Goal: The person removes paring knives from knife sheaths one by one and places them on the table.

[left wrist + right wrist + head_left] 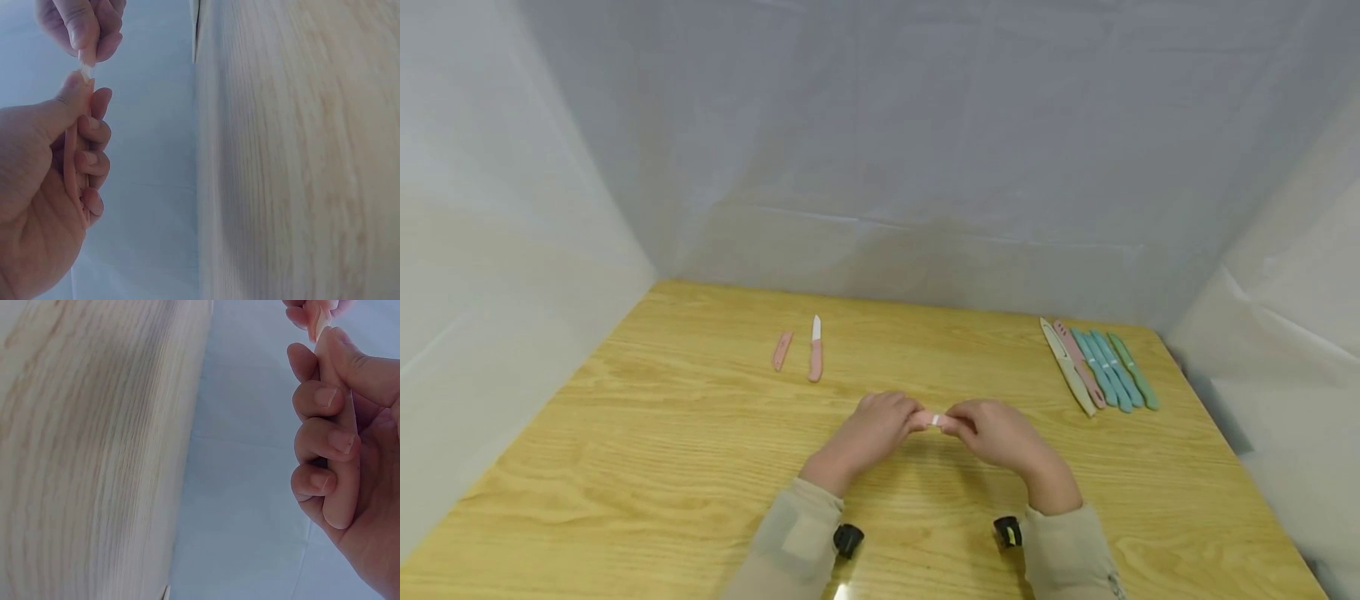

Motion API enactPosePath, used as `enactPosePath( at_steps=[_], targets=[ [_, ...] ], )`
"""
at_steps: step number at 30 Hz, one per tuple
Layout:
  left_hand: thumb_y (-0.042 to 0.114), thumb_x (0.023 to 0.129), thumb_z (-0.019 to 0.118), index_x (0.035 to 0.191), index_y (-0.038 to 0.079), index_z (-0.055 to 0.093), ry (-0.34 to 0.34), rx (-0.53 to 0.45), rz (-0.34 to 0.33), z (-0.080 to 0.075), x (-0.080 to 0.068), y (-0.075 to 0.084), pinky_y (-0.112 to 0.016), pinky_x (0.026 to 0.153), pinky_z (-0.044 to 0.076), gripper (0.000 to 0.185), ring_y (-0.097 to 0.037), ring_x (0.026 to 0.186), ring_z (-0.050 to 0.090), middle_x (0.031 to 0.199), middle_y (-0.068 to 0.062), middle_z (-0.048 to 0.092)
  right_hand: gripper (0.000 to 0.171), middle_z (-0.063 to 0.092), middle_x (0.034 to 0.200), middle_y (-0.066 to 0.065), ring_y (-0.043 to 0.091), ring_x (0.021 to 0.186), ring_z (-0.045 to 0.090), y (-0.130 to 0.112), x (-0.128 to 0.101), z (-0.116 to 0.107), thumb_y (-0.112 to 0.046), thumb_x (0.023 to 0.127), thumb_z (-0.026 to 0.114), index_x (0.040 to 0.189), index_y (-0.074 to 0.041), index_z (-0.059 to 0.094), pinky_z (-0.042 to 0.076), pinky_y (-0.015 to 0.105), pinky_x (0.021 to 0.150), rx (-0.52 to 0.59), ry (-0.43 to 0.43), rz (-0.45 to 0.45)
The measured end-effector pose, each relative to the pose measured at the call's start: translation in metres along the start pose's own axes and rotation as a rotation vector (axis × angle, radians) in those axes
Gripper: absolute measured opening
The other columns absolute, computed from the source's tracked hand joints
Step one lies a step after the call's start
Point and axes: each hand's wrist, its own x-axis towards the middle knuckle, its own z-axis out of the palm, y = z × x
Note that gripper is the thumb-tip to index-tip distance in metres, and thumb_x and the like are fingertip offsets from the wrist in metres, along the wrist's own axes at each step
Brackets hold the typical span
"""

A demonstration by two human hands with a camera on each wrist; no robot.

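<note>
Over the middle of the table, my left hand [874, 427] and my right hand [997, 435] hold a small pink knife between them. The right fingers are curled round its smooth pink handle [344, 487]. The left hand grips a slim pink blade sheath [71, 165] along the palm, thumb pressed near its mouth. A short strip of white blade [936, 420] shows between the two hands; the rest of the blade is hidden. Beyond the left hand lie another pink knife [816, 360] with its white blade bare and a separate pink sheath [782, 352].
At the back right, a cream knife [1066, 365], a pink piece with slots [1078, 362], several teal knives [1108, 375] and a green one [1133, 373] lie side by side. White sheeting [880, 167] walls the wooden table [625, 467] behind and at both sides.
</note>
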Motion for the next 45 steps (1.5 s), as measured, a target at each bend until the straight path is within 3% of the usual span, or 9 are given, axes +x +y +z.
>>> enactPosePath(
  at_steps=[45],
  targets=[
    [0.031,0.101,0.049,0.114,0.01,0.065,0.011,-0.002,0.016,-0.0022,-0.0022,0.0001,-0.043,0.099,0.043,0.029,-0.018,0.104,0.06,0.109,-0.002,0.066,0.021,0.069,0.08,0.003,0.003,0.059,0.047,0.0005,-0.0025,-0.0022,-0.025,0.097,0.059,0.097,-0.009,0.072,0.043,0.024,0.06,0.006,-0.002,0.008]
  ],
)
